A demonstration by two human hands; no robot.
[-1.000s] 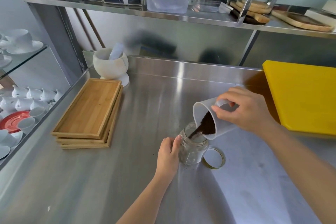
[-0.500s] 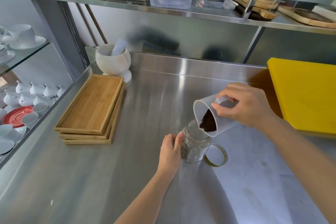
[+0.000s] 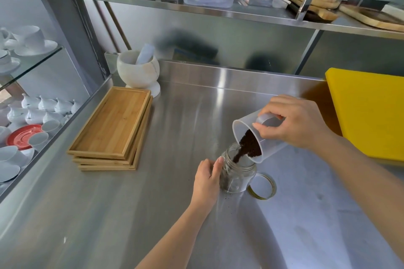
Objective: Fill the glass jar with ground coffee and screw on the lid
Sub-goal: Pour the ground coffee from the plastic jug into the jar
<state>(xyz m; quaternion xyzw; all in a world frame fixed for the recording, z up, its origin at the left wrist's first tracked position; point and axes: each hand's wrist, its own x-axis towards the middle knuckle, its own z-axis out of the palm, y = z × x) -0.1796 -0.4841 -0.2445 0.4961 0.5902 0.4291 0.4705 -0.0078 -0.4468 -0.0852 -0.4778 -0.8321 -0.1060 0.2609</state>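
Note:
A small clear glass jar [image 3: 239, 174] stands upright on the steel counter, and my left hand [image 3: 207, 178] grips its left side. Above it my right hand [image 3: 293, 122] holds a translucent plastic cup [image 3: 265, 148] by its handle, tilted with the rim over the jar's mouth. Dark ground coffee [image 3: 249, 145] slides out of the cup in a thin stream into the jar. The jar's round gold-rimmed lid [image 3: 262, 185] lies flat on the counter, touching the jar's right side.
A stack of bamboo trays [image 3: 111, 126] lies at the left, with a white mortar and pestle [image 3: 140, 70] behind it. A yellow cutting board [image 3: 369, 111] lies at the right. A few coffee grains [image 3: 225, 197] dot the counter by the jar. A steel shelf [image 3: 218, 10] hangs overhead; white cups stand left.
Half a second ago the coffee sat still inside the tilted cup; now the cup tips lower and coffee streams into the jar. My left hand stays on the jar.

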